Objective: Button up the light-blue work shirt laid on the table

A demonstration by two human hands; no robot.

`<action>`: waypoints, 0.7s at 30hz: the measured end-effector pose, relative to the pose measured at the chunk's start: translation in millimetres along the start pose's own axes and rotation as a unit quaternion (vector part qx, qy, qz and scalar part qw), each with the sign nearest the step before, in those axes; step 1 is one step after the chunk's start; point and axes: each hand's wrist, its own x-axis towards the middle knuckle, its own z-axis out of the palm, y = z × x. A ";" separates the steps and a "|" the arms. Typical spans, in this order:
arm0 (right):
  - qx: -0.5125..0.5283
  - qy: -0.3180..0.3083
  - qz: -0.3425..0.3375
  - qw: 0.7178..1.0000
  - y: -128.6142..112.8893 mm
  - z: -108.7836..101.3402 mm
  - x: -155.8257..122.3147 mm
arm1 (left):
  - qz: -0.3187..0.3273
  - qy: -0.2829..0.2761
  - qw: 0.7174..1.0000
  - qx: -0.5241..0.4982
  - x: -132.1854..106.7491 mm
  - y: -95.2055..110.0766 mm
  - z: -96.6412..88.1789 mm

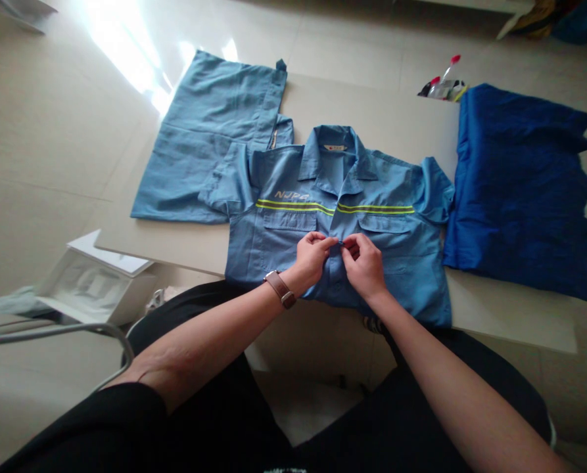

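Observation:
A light-blue short-sleeved work shirt (283,243) lies face up across the table, collar away from me, with a yellow-edged stripe over the chest. Below that stripe, at the front placket, my left hand (315,255) pinches the shirt's edge between thumb and fingers. My right hand (363,261) pinches the placket just beside it, the fingertips of both hands nearly meeting. Some small dark bit, perhaps a button, shows between them, too small to make out. The shirt's lower hem hangs over the near table edge.
Folded light-blue trousers (209,131) lie at the left, partly under the shirt's sleeve. A dark-blue cloth (515,197) covers the table's right end. Bottles with red caps (436,85) stand behind it. A white box (98,276) sits low at the left, beyond the white table (372,112).

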 end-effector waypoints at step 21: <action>-0.073 0.007 -0.046 0.996 -6.0 -6.3 -2.1 | -0.022 0.003 0.999 -0.023 -9.1 10.3 4.4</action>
